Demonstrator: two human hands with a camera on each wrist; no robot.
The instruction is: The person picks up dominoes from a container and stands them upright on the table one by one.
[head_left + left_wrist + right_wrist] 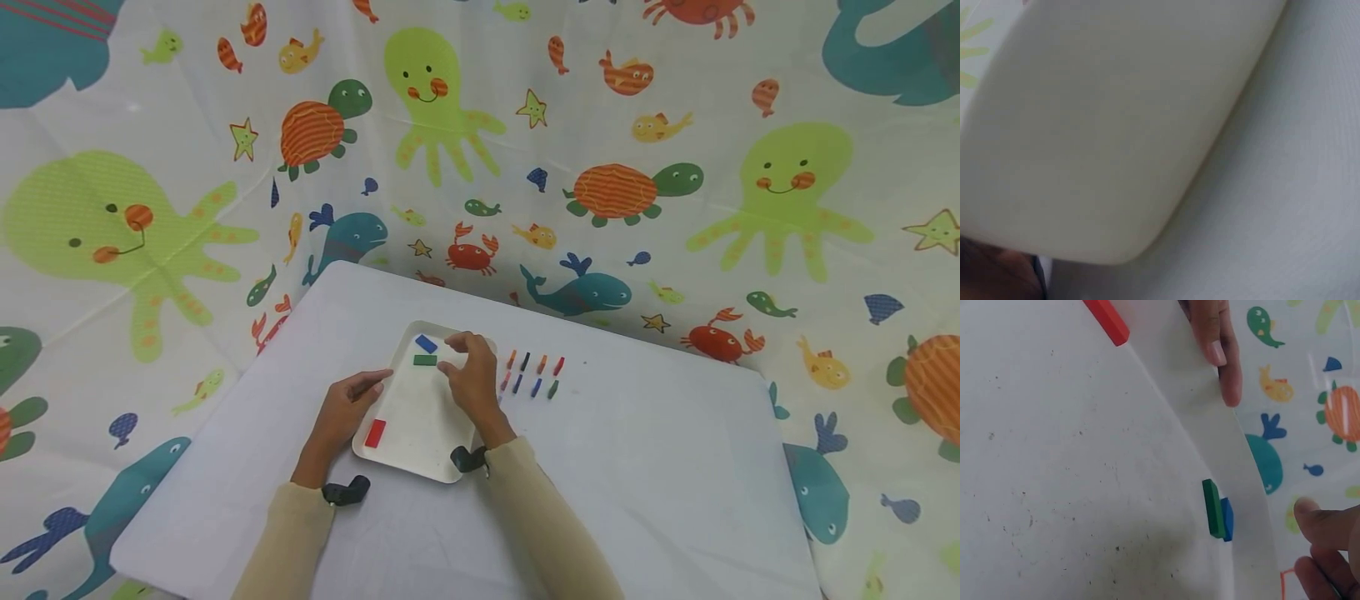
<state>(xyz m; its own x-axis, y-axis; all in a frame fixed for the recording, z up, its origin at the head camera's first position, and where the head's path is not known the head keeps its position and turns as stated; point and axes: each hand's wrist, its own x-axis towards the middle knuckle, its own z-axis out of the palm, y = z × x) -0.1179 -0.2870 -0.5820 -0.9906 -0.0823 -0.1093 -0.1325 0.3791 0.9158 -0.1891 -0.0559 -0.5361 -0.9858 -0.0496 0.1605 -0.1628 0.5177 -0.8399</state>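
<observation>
A white tray (420, 408) lies on the table with its far end turned slightly right. Inside are a blue block (427, 343) and a green block (425, 360) near the far end, and a red block (376, 433) at the near left corner. My left hand (351, 408) pinches the tray's left rim between thumb and fingers. My right hand (472, 375) hovers over the tray's far right side, thumb and forefinger apart with nothing between them. In the right wrist view, the green block (1213, 509) partly hides the blue block (1228, 519). The tray's pale surface (1104, 137) fills the left wrist view.
Several short crayons (537, 386) lie in two rows on the white-covered table (660, 467), just right of the tray. A curtain (480, 108) printed with sea animals hangs behind and beside the table. Small dark specks dot the tray floor (1066, 469).
</observation>
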